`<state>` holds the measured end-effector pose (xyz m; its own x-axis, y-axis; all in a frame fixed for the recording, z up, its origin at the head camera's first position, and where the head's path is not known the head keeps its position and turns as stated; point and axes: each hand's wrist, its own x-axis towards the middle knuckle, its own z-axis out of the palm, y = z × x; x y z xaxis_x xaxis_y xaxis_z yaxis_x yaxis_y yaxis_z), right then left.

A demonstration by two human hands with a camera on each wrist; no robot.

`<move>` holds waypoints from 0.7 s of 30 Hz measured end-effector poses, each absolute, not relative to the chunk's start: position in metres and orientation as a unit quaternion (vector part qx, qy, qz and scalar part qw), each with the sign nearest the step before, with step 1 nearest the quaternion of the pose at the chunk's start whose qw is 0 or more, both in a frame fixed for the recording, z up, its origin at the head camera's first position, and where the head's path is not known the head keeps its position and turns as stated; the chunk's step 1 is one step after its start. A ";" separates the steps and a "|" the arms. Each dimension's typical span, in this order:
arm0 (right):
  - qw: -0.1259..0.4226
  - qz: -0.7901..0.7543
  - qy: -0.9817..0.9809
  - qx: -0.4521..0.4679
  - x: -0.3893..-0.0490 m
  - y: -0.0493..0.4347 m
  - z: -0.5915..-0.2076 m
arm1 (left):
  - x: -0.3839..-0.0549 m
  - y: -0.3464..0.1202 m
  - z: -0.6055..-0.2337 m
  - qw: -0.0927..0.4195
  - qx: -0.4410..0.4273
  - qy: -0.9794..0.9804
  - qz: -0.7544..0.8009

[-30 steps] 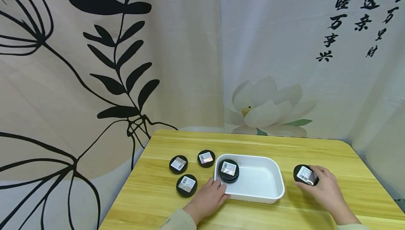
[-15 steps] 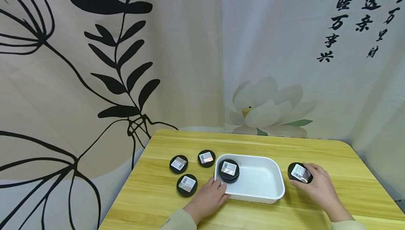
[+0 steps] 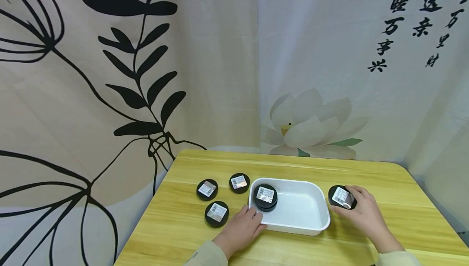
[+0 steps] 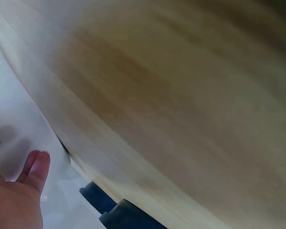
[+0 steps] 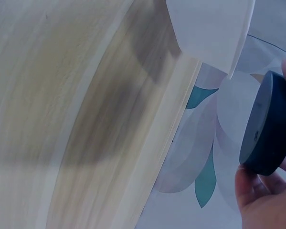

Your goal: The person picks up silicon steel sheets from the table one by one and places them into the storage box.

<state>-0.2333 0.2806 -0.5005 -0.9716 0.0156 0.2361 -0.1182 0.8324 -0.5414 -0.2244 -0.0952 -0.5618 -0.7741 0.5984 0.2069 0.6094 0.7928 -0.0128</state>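
My right hand (image 3: 360, 209) grips a flat round black container (image 3: 342, 197) with a white and silver label on top. In the right wrist view this container (image 5: 268, 125) is raised above the table, its smooth side and underside showing. At the front left corner of a white rectangular tray (image 3: 298, 207), my left hand (image 3: 239, 230) holds the rim, thumb along the front wall. Inside the tray, at its left end, a labelled black container (image 3: 265, 194) sits stacked on another. Left of the tray lie three more: a back one (image 3: 239, 183), a left one (image 3: 207, 189) and a front one (image 3: 216, 214).
Everything stands on a yellow wood-grain table (image 3: 293, 254). A printed curtain (image 3: 220, 75) with plants, a lotus and writing hangs behind it. The tray's right wall (image 3: 326, 209) lies just left of the right hand.
My right hand has moved left with the black container, closer to the tray's right edge. The left hand, tray and other containers have stayed put.
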 end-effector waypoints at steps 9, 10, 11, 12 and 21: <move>0.099 0.295 -0.950 0.030 -0.236 0.275 -0.499 | -0.225 -0.095 -0.561 0.097 -0.319 -0.942 -0.030; 0.096 0.297 -0.950 0.030 -0.236 0.274 -0.499 | -0.225 -0.095 -0.561 0.097 -0.320 -0.942 -0.031; 0.093 0.298 -0.950 0.030 -0.236 0.274 -0.498 | -0.225 -0.095 -0.562 0.097 -0.320 -0.942 -0.031; 0.091 0.299 -0.950 0.030 -0.236 0.273 -0.498 | -0.225 -0.095 -0.562 0.096 -0.320 -0.942 -0.032; 0.072 0.303 -0.950 0.031 -0.240 0.266 -0.497 | -0.225 -0.095 -0.563 0.101 -0.322 -0.941 -0.028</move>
